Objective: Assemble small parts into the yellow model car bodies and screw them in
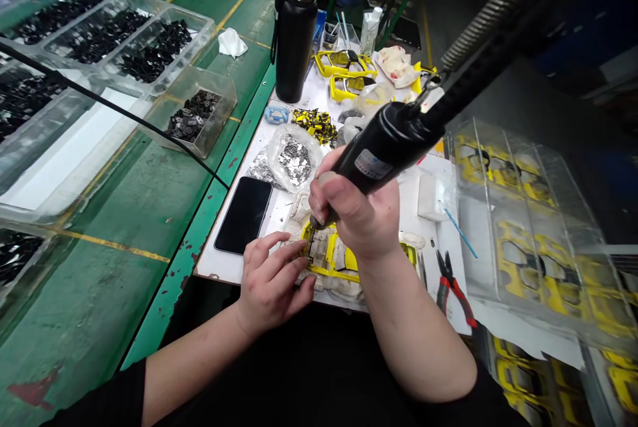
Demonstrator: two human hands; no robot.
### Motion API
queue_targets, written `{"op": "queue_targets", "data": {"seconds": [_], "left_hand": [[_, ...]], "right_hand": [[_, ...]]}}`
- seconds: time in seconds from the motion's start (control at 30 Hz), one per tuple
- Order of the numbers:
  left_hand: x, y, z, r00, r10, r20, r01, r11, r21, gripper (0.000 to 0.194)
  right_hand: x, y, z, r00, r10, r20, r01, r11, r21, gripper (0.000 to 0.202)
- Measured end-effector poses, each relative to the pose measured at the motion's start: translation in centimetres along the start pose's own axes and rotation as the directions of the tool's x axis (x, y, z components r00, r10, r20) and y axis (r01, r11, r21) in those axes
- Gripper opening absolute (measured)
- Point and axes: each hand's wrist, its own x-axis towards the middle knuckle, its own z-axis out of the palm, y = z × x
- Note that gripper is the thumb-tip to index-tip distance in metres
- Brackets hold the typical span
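Note:
My right hand (356, 208) grips a black electric screwdriver (383, 148), which hangs from a coiled spring. Its tip points down at the left end of a yellow plastic car body (351, 259); whether it touches a screw is hidden. A thin black part (311, 246) lies along that end of the body. Resting beside the tip, my left hand (272, 281) has its fingers apart, with the fingertips against the body's left edge. Under the body is a worn whitish holder (343, 289). My right hand and forearm cover part of the body.
Left of the work lies a black phone (244, 214), with a bag of silvery metal pieces (294, 161) behind it. Red-handled pliers (453, 291) are at the right. A black bottle (295, 42) stands at the back left. Clear trays of yellow bodies (528, 214) flank the right side.

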Motion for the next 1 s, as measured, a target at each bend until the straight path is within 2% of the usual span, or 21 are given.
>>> {"op": "queue_targets", "data": {"seconds": [0.23, 0.6, 0.83, 1.0], "left_hand": [[0.07, 0.03, 0.02, 1.0, -0.004, -0.002, 0.004, 1.0, -0.002, 0.02], [0.04, 0.02, -0.04, 1.0, -0.001, 0.002, 0.001, 1.0, -0.012, 0.021], [-0.01, -0.01, -0.03, 1.0, 0.001, 0.007, -0.001, 1.0, 0.001, 0.022], [-0.12, -0.22, -0.05, 1.0, 0.005, 0.022, -0.005, 1.0, 0.001, 0.021]], "right_hand": [[0.04, -0.58, 0.44, 0.998, 0.037, -0.058, -0.041, 0.997, -0.064, 0.045], [-0.02, -0.64, 0.52, 0.997, 0.019, -0.076, -0.026, 0.995, -0.096, 0.046], [-0.14, -0.32, 0.8, 0.994, -0.053, -0.098, 0.048, 0.998, -0.046, 0.041], [-0.28, 0.01, 1.0, 0.992, -0.042, -0.122, 0.038, 0.999, -0.035, 0.043]]}}
